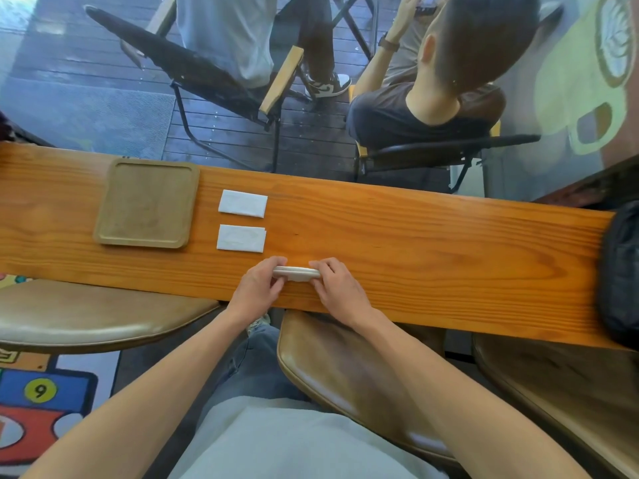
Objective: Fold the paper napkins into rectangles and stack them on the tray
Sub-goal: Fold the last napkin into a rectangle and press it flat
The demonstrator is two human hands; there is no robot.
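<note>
The napkin in hand [296,273] sits at the near edge of the wooden counter [415,243], held between both hands. It shows as a thin white strip w/ a bit of flap hanging below — looks mid-fold, or having its crease pressed; can't tell which. Left hand [257,288] pinches the left end, fingers curled over the top edge, thumb underneath. Right hand [340,288] does the same at the right end, fingers curled round the strip.

Beyond it, two folded napkins lie flat on the counter as neat rectangles: the nearer napkin [241,238] and the farther napkin [243,203], one behind the other, a small gap between them, neither touching the tray.

The wooden tray [103,216] is just left of those two, and nothing is stacked on it yet.

Progress, my read: 2 folds done, 3rd underway, stacking not begun. Left to do — finish this fold, then move all 3 onto the tray in a pile. No other unfolded napkins visible, so this may be the last one, but can't be sure.

Further out: wooden stools near the counter, a bright numbered rug at left, and beyond the counter people seated on folding chairs.
</note>
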